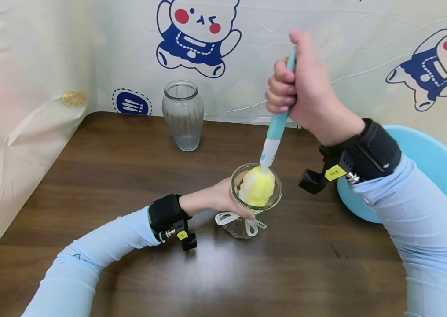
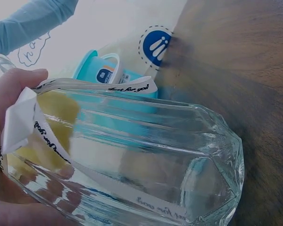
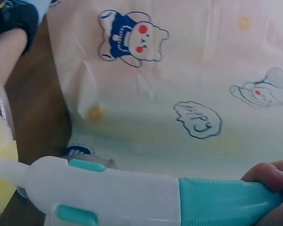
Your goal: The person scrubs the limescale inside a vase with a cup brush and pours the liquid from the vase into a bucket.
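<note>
My left hand (image 1: 223, 197) grips a clear glass vase (image 1: 239, 230) near its neck, fingers wrapped round it. A white printed ribbon (image 1: 226, 218) is tied round the vase in a bow. My right hand (image 1: 306, 90) holds a bottle brush by its teal handle (image 1: 278, 125), pointing downward. The brush's yellow and white sponge head (image 1: 258, 187) sits in the vase's mouth. Through the glass in the left wrist view, part of the yellow sponge (image 2: 59, 117) shows inside. The brush's white collar (image 3: 118, 195) spans the right wrist view; only some right-hand fingers (image 3: 271, 176) appear there.
A second, ribbed glass vase (image 1: 184, 116) stands upright at the back of the dark wooden table (image 1: 128, 154). To the right, a light-blue basin (image 1: 437, 167) is partly hidden behind my right forearm. A cartoon-printed sheet (image 1: 255, 88) hangs behind the table.
</note>
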